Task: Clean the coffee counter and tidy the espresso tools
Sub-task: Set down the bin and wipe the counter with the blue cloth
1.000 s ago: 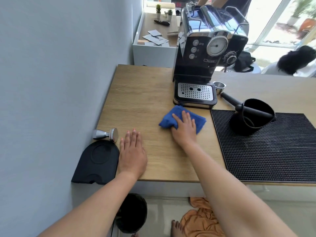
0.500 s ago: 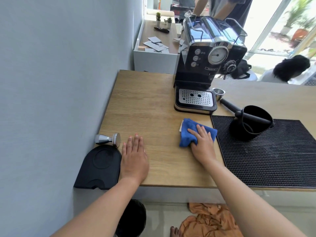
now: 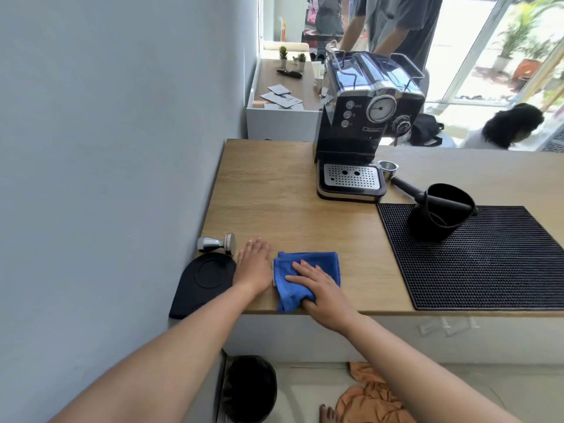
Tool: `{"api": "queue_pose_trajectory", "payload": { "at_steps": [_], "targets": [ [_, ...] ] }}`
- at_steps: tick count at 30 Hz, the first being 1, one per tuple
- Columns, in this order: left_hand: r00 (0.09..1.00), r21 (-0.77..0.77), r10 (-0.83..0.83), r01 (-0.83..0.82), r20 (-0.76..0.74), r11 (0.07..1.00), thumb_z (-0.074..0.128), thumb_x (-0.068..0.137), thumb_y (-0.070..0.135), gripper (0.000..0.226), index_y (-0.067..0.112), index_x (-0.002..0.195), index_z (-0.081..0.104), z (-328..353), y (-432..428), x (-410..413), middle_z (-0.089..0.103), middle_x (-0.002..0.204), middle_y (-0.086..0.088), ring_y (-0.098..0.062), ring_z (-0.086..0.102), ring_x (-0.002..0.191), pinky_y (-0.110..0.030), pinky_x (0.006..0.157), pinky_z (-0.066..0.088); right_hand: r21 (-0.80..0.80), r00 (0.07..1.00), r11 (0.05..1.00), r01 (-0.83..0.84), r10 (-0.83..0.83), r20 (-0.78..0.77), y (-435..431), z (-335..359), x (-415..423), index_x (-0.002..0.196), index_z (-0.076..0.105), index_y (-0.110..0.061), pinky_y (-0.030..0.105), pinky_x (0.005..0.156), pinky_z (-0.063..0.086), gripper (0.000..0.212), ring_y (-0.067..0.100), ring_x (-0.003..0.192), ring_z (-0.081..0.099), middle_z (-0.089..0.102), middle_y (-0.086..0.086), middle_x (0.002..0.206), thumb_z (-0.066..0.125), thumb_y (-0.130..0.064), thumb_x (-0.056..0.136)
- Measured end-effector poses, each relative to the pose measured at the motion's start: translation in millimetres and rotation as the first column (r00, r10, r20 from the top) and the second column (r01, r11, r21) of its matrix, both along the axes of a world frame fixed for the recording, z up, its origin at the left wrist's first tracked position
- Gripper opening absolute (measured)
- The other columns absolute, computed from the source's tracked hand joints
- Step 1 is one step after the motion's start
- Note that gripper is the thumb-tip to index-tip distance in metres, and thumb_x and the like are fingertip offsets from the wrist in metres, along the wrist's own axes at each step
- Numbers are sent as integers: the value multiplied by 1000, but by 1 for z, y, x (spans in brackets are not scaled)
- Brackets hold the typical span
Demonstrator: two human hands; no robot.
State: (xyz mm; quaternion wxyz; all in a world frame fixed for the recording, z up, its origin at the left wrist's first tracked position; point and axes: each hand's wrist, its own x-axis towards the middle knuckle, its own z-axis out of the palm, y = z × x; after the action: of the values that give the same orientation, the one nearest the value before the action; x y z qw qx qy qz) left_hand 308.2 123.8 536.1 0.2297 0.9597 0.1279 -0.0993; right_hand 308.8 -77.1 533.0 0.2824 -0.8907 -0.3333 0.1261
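Note:
A folded blue cloth [image 3: 317, 264] lies at the front edge of the wooden counter [image 3: 274, 196]. My right hand [image 3: 320, 288] presses on it, fingers curled over its near part. Flat on the counter just left of the cloth rests my left hand [image 3: 252, 267], fingers together, holding nothing. A steel tamper [image 3: 217, 243] lies on its side by the wall. Below it is a black tamping mat [image 3: 203, 282]. The black espresso machine [image 3: 366, 123] stands at the back. A portafilter [image 3: 396, 175] leans beside it into a black knock box [image 3: 439, 215].
A black ribbed bar mat [image 3: 494, 264] covers the counter's right side. The grey wall [image 3: 106, 148] borders the left. A dark bin [image 3: 248, 389] and orange fabric [image 3: 369, 398] are on the floor below. People stand and sit beyond the counter.
My right hand has dragged the blue cloth from beside the bar mat leftward and toward the front edge, ending next to my left hand. My left hand has stayed flat.

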Motion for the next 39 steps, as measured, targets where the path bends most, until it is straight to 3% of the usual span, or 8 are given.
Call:
{"api": "queue_pose_trajectory", "payload": {
  "at_steps": [6, 9, 12, 16, 22, 25, 32, 39],
  "targets": [
    [998, -423, 59, -42, 28, 905, 50, 101, 27, 41, 11, 138, 57, 35, 16, -3, 52, 147, -12, -24, 47, 135, -33, 113, 34, 267, 796, 830, 491, -303, -524, -6, 55, -20, 79, 72, -18, 35, 70, 51, 12, 8, 77, 67, 72, -3, 74, 61, -18, 84],
    [982, -788, 60, -181, -181, 589, 39, 97, 62, 60, 14, 113, 71, 56, 13, -9, 69, 111, -7, -18, 63, 95, -32, 82, 50, 341, 541, 680, 649, -98, -835, -5, 74, -5, 103, 72, -23, 35, 79, 56, 25, 21, 94, 72, 74, 12, 95, 65, -26, 79],
    [952, -949, -110, -265, -286, 171, 28, 84, 83, 94, 6, 122, 68, 61, 22, -12, 68, 117, -17, -33, 64, 110, -42, 96, 50, 367, 391, 616, 697, 102, -915, -6, 89, 13, 123, 61, -11, 38, 78, 55, 47, 31, 102, 67, 69, 16, 107, 71, -29, 80],
    [969, -968, -92, -236, -229, -82, 74, 70, 66, 81, 9, 128, 64, 64, 26, -14, 68, 120, -16, -29, 68, 106, -44, 92, 56, 374, 310, 528, 762, 210, -927, -5, 97, 32, 125, 60, -9, 37, 75, 57, 51, 30, 98, 70, 70, 15, 112, 72, -30, 81],
    [989, -982, -10, -148, -150, 118, 78, 82, 29, 51, 11, 127, 62, 83, 28, 7, 70, 123, -11, -23, 69, 109, -33, 84, 58, 316, 247, 639, 702, 198, -949, 7, 102, 67, 124, 64, -10, 39, 78, 59, 55, 30, 105, 70, 68, 16, 122, 74, -42, 81],
    [983, -971, 122, -160, -140, 178, 72, 86, 21, 36, 12, 119, 65, 100, 41, 30, 74, 114, -10, -22, 72, 100, -32, 78, 59, 311, 362, 728, 611, 93, -928, 27, 106, 95, 129, 58, -7, 41, 83, 58, 56, 31, 108, 68, 70, 15, 119, 78, -21, 79],
    [854, -853, 518, -311, -56, 420, 79, 81, 14, 25, 14, 102, 65, 129, 96, 96, 74, 96, -8, -16, 73, 70, -27, 59, 56, 260, 376, 634, 728, -52, -925, 105, 106, 171, 118, 60, -4, 36, 68, 57, 25, 25, 92, 69, 72, 10, 104, 61, -6, 93],
    [823, -238, 550, -512, 139, 825, 54, 94, 46, 39, 10, 107, 59, 99, 147, 153, 68, 108, -10, -31, 63, 97, -38, 78, 47, 265, 591, 655, 708, -343, -730, 184, 68, 225, 87, 62, -12, 46, 81, 55, 20, 33, 95, 67, 70, 13, 100, 48, -23, 96]
  ]
}}
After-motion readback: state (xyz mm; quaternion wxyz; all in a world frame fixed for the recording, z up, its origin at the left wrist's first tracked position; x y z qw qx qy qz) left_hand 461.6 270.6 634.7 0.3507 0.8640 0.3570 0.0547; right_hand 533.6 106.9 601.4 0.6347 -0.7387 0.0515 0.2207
